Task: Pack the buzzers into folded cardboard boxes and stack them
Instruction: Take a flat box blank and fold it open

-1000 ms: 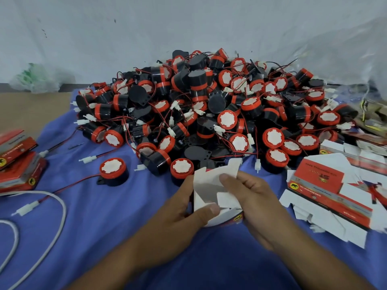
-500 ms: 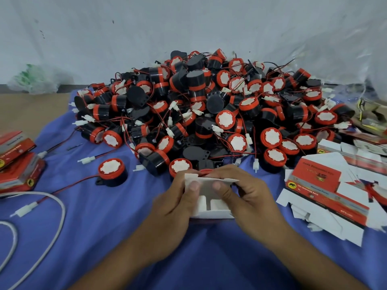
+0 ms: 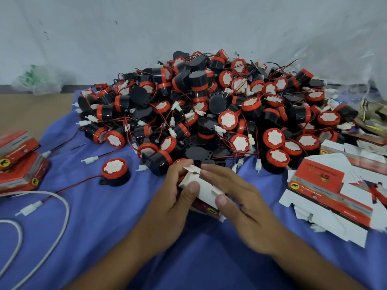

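A small cardboard box, white inside and red outside, sits between my two hands just above the blue cloth. My left hand grips its left side, thumb on the white face. My right hand holds its right side, fingers over the top flaps and thumb on the near edge. Behind them rises a big heap of black-and-red buzzers with red wires and white plugs. One lone buzzer stands on the cloth to the left.
A pile of flat red-and-white box blanks lies at the right. Closed red boxes are stacked at the left edge. A white cable loops over the blue cloth at lower left. A grey wall stands behind.
The box has been turned in my hands and its flaps folded further in; my right fingers now lie over the top flaps, and my left thumb has moved onto the white face.
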Demonstrator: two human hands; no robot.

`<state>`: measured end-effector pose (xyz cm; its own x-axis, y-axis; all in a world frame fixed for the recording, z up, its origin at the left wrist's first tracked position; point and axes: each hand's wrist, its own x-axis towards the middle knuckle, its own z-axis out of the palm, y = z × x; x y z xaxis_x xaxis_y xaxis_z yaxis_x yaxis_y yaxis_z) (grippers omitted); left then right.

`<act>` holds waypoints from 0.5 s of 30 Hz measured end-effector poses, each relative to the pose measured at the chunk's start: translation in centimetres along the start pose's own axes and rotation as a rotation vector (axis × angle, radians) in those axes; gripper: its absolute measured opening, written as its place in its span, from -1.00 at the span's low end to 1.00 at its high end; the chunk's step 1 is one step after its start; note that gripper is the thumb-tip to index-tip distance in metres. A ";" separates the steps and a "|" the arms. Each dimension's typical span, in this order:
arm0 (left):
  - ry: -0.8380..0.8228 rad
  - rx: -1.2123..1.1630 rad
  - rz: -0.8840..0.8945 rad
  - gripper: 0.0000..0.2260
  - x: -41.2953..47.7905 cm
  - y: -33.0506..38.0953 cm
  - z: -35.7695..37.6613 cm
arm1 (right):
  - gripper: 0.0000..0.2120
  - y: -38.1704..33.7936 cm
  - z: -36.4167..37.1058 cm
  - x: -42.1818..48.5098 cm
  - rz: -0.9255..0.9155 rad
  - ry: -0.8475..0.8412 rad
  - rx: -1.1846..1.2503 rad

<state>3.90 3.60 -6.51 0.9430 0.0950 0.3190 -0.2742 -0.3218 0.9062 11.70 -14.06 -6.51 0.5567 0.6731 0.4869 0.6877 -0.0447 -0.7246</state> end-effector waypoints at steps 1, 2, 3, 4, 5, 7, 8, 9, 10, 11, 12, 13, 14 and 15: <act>-0.002 -0.035 -0.023 -0.57 0.0 -0.1 0.0 | -0.57 -0.1 0.0 0.0 0.000 -0.011 -0.014; -0.004 -0.070 -0.046 -0.60 0.0 -0.2 0.0 | -0.58 -0.1 0.0 -0.1 -0.004 -0.012 -0.052; -0.002 -0.103 -0.065 -0.63 -0.1 -0.2 0.1 | -0.61 -0.2 0.0 -0.1 -0.008 -0.006 -0.091; 0.001 -0.122 -0.080 -0.65 -0.1 -0.1 0.0 | -0.66 -0.3 0.0 -0.1 -0.003 0.005 -0.117; -0.004 -0.125 -0.087 -0.68 -0.1 0.0 -0.1 | -0.72 -0.4 0.0 -0.1 0.010 0.021 -0.123; -0.011 -0.093 -0.092 -0.70 0.0 0.2 -0.2 | -0.86 -0.6 0.0 0.0 0.028 0.064 -0.128; -0.003 -0.051 -0.087 -0.69 0.0 0.2 -0.2 | -0.86 -0.7 0.0 -0.1 0.036 0.089 -0.136; 0.007 0.007 -0.072 -0.69 0.0 0.2 -0.2 | -0.80 -0.7 0.1 -0.2 0.050 0.114 -0.134; 0.010 0.067 -0.046 -0.71 0.1 0.3 -0.2 | -0.74 -0.6 0.2 -0.2 0.080 0.137 -0.116; 0.002 0.107 -0.022 -0.77 0.1 0.3 -0.2 | -0.73 -0.6 0.3 -0.3 0.120 0.160 -0.074; -0.010 0.133 -0.004 -0.83 0.1 0.3 -0.2 | -0.74 -0.7 0.5 -0.3 0.147 0.179 -0.038; -0.017 0.158 0.008 -0.86 0.1 0.4 -0.2 | -0.75 -0.9 0.8 -0.4 0.158 0.207 -0.035; -0.009 0.181 0.019 -0.86 0.0 0.5 -0.2 | -0.78 -1.1 1.1 -0.4 0.167 0.240 -0.071; 0.012 0.203 0.030 -0.84 0.0 0.6 -0.3 | -0.80 -1.2 1.3 -0.6 0.193 0.268 -0.118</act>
<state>3.63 3.64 -5.88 0.9323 0.0932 0.3494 -0.2574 -0.5076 0.8222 9.93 -13.42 -6.53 0.7733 0.4269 0.4687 0.5985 -0.2476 -0.7619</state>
